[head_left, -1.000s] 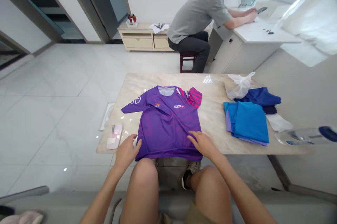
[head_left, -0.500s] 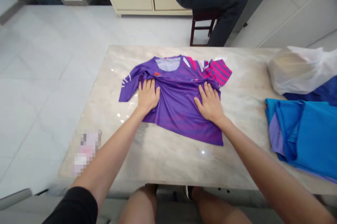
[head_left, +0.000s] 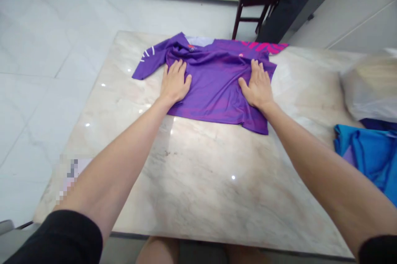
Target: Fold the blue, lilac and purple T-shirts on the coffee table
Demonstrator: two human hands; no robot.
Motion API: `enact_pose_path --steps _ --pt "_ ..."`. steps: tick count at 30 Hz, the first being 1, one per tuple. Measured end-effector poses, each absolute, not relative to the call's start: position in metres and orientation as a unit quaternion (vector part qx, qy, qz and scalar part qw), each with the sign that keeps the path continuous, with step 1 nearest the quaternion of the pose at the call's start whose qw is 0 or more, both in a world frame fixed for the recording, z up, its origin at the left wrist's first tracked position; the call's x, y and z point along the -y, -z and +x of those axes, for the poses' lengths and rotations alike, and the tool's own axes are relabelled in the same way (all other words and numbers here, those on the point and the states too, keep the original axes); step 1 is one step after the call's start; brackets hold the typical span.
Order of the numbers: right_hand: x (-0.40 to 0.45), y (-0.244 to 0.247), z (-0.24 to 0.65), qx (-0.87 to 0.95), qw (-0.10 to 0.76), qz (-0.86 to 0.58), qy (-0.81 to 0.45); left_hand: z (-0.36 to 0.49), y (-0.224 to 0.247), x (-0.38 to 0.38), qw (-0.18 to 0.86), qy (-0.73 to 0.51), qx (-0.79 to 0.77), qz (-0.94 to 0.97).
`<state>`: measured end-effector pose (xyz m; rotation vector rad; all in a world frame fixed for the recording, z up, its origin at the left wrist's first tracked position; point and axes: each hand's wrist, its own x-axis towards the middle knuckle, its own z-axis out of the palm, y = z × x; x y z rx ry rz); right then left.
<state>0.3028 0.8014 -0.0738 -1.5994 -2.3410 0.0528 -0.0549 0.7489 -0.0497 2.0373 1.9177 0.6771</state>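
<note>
The left hand point(head_left: 175, 82) lies open and flat, gripping nothing, on a purple sports jersey point(head_left: 217, 90) spread on the marble table point(head_left: 198, 189) (its small red chest logo point(head_left: 191, 47) is too small to read), and the right hand point(head_left: 256, 86) lies open on it too.

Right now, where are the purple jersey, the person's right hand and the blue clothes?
Purple jersey point(head_left: 217, 90), head view, middle of its front.
Right hand point(head_left: 257, 88), head view, back of the hand.
Blue clothes point(head_left: 364, 152), head view, top layer.
</note>
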Motion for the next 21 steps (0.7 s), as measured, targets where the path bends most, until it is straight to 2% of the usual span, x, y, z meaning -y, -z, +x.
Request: enact_pose_path --steps 3,6,11,15,18,21 --pt "-0.753 0.068 0.302 0.802 0.2 -0.56 -0.052 -0.048 0.038 -0.694 0.103 -0.197 -0.688 0.691" --pt "-0.684 0.052 0.303 0.802 0.21 -0.553 -0.086 -0.044 0.026 -0.624 0.083 -0.157 -0.723 0.667" --pt "-0.567 0.022 0.32 0.817 0.277 -0.498 -0.085 -0.033 0.006 -0.517 0.081 -0.09 -0.707 0.697" --pt "-0.497 -0.002 0.341 0.783 0.189 -0.579 -0.122 -0.016 -0.027 -0.44 0.116 -0.033 -0.702 0.702" --pt "-0.438 -0.017 0.348 0.746 0.163 -0.633 -0.125 -0.007 -0.053 -0.37 0.166 -0.073 -0.704 0.686" --pt "-0.352 -0.023 0.345 0.729 0.208 -0.633 -0.157 -0.004 -0.066 -0.284 0.282 -0.176 -0.671 0.662"
